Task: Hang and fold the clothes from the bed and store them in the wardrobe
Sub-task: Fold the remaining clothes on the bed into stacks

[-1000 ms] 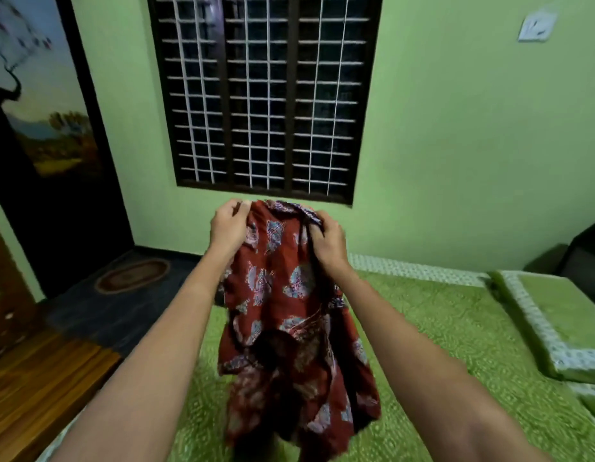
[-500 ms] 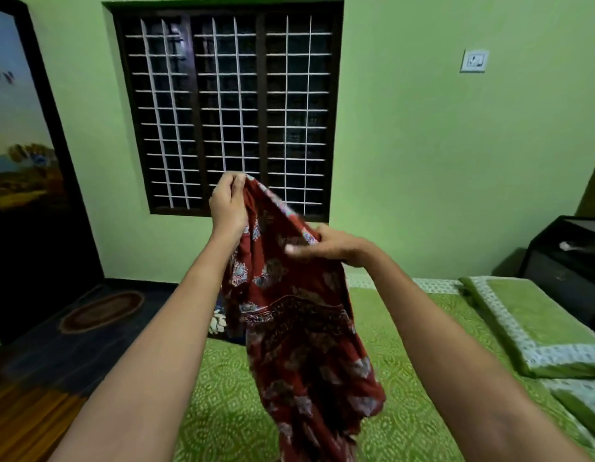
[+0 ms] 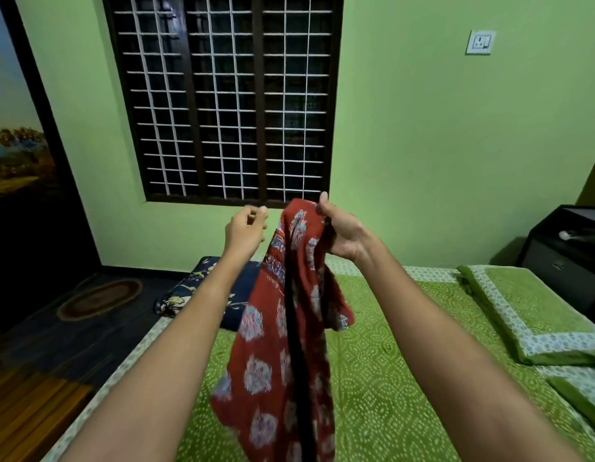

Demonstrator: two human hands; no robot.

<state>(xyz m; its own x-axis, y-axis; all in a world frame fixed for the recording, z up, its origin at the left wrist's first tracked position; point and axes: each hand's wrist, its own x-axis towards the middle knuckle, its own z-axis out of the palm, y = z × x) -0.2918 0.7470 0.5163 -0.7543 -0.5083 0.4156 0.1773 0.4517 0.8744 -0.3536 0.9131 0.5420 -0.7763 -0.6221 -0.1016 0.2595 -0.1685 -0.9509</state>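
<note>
A red garment with pale floral print [image 3: 276, 345] hangs in the air over the green bed [image 3: 389, 361]. My right hand [image 3: 342, 231] grips its top edge, bunched in the fist. My left hand [image 3: 244, 230] is raised just left of the garment, apart from it, fingers curled in with nothing visible in them. The cloth's lower part drops out of view at the bottom. A dark blue printed cloth item [image 3: 203, 291] lies at the bed's far left corner, partly hidden behind my left forearm.
Green bordered pillows [image 3: 529, 311] lie at the right of the bed. A black cabinet [image 3: 566, 255] stands beyond them. A barred window [image 3: 223, 95] faces me. An oval mat [image 3: 99, 298] lies on the dark floor at left, beside a dark panel with a landscape picture [image 3: 16, 145].
My left hand has let go of the garment and moved off to its left. My right hand has taken the top edge and now holds it alone.
</note>
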